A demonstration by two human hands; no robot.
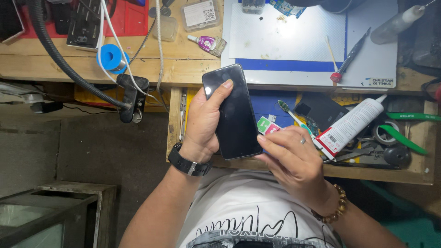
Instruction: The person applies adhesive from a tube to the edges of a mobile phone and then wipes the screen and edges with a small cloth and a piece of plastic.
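Above the open drawer [294, 171], near the bench [193, 64] edge: left hand [202, 124] fingers wrapped around the dark phone [235, 112], thumb on the glass; right hand [291, 158] fingertips pinch its near right corner. Good practice: steady grip, light corner pressure

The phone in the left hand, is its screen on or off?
Off, as far as it shows: the phone screen is uniformly black with only faint glare, while the left hand holds it face up.
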